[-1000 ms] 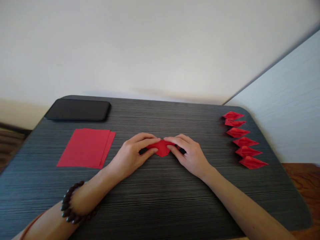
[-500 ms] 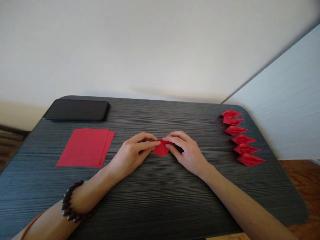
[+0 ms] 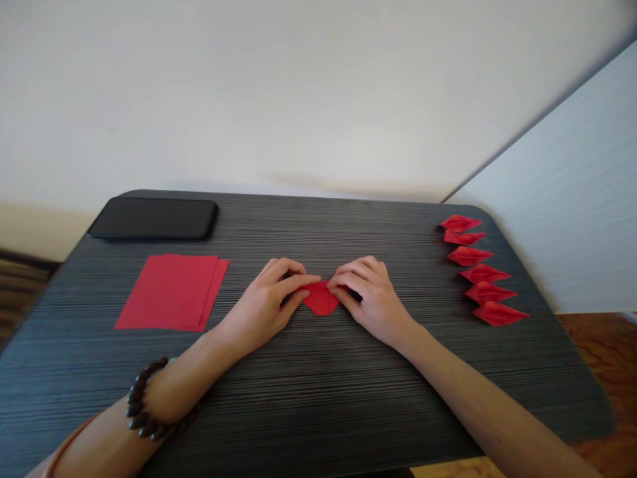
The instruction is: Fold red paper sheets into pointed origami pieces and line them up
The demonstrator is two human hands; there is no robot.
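Observation:
A small folded piece of red paper [image 3: 319, 302] lies at the middle of the dark table [image 3: 318, 392]. My left hand [image 3: 271, 299] pinches its left side between thumb and fingers. On the opposite side, the thumb and fingertips of my right hand [image 3: 371, 295] grip its upper right edge. The paper's lower edge shows as a blunt, flat-bottomed shape, while its upper corners are partly hidden under my fingers.
To the left lies a small stack of square red paper sheets [image 3: 172, 292]. A black phone [image 3: 154, 218] rests at the back left. Several folded red paper boats [image 3: 470, 255] form a column along the right side. A pale wall [image 3: 308, 99] stands behind the table.
The fingertips have shifted a little farther apart along the paper. More of its surface shows, and its lower edge now looks wider and flatter instead of pointed.

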